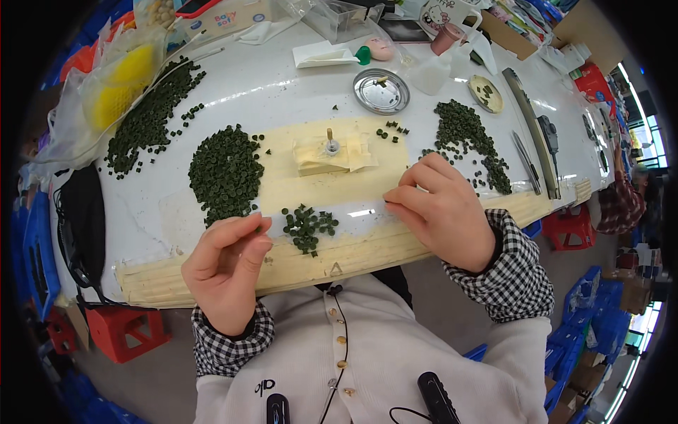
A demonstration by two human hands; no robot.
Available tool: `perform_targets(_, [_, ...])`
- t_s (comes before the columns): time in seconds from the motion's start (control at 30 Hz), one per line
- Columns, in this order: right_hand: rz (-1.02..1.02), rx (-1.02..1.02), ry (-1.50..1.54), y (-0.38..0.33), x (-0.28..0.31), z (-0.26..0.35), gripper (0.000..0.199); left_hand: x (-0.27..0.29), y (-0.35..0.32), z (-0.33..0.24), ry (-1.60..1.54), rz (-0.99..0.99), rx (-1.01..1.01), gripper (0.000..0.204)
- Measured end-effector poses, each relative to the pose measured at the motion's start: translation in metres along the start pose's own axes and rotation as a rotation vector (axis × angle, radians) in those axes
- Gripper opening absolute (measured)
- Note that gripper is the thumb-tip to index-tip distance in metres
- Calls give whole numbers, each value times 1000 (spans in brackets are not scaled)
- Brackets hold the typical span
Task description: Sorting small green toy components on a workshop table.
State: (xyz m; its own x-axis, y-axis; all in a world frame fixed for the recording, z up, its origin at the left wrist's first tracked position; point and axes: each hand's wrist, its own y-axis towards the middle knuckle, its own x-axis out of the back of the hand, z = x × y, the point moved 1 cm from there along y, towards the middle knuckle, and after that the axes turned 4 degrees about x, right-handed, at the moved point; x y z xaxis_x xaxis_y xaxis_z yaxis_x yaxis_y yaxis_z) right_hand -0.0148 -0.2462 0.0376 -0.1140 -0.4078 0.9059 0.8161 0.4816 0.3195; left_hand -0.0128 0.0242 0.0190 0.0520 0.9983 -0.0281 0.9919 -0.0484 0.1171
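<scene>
At the table's near edge my left hand (229, 263) is closed, thumb and forefinger brought together around a dark speck too small to name. My right hand (446, 212) pinches at its fingertips a small dark piece, mostly hidden by the fingers. Between the hands lies a small pile of dark green plastic pieces (308, 227). Behind it, a block wrapped in cream tape (321, 161) carries an upright metal pin (330, 145). A larger heap of green pieces (224, 173) sits beyond my left hand, and another heap (466, 134) lies beyond my right hand.
A third green heap (152, 116) spreads at far left beside a plastic bag with yellow contents (123, 81). Toward the back are a round metal lid (381, 90) and a small cream dish (485, 94). Tweezers (526, 162) and a long grey bar (533, 131) lie at right.
</scene>
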Motion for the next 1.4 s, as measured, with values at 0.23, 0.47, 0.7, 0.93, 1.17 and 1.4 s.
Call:
perform_targets(0.23, [-66,40,-256,-4,-19,12,19,-3,2,11,-339,117,217,22])
perform_targets(0.47, [-172,-76,-281,-8,-33,25,17,-11,7,15,-473,153,288,23])
perform_targets(0.7, [-142,-146,-155,-5,-33,25,18,-16,6,15,-445,174,289,21])
perform_targets(0.93, [-350,-263,453,5,-23,32,14,-24,13,11,-439,261,316,22])
perform_targets(1.17, [-396,-382,1122,26,-33,44,11,-33,25,12,-490,352,267,21])
perform_targets(1.4, [-417,-328,1257,35,-50,45,9,-32,24,18,-461,328,287,22])
